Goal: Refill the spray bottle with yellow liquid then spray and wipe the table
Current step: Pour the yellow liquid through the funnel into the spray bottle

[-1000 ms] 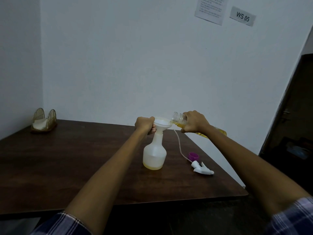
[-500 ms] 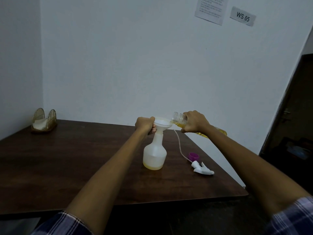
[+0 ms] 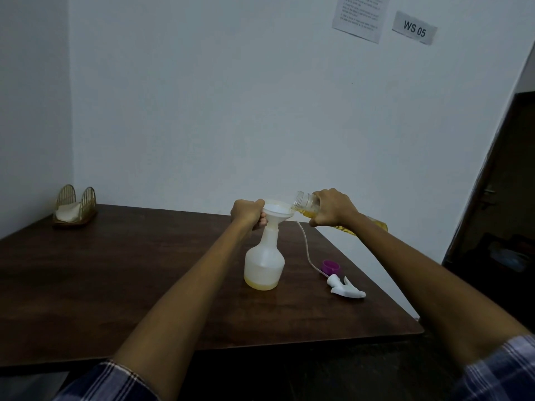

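Nothing has shifted in the last second: left hand [image 3: 247, 212] still grips the funnel [image 3: 277, 213], right hand [image 3: 333, 210] the tilted refill bottle [image 3: 307, 204] at its 3 o'clock, so the spray bottle [image 3: 264, 263] probably keeps filling slowly.

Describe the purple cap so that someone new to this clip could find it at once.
Start at the dark wooden table and go to its right side, past the white spray bottle. The purple cap lies there, beside the white trigger sprayer. It is the only purple thing on the table, small and round.
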